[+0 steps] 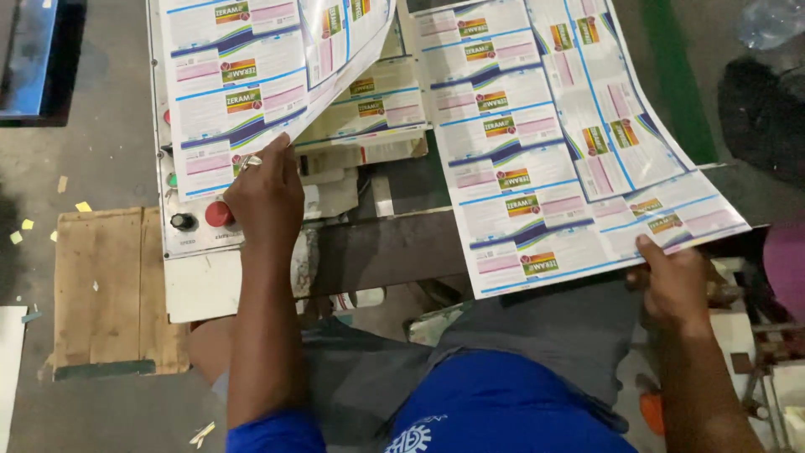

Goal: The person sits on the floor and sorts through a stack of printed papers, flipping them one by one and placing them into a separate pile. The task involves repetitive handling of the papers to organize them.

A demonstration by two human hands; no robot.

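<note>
place: print shop or packaging workshop | evidence: uncut printed label sheets (pixel 537 151) across machine bed (pixel 394 243); control panel (pixel 189 226) with red push-button (pixel 219 213); wooden pallet (pixel 109 294) on bare concrete floor (pixel 101 159)

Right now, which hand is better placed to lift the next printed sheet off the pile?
Left, probably. The left hand already has a curled sheet by its lower edge, above the pile. The right hand only pinches the corner of the flat sheet.

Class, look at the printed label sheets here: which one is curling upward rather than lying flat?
The sheet held by the left hand: its edge curls up. The sheet at the right hand lies flat.
</note>
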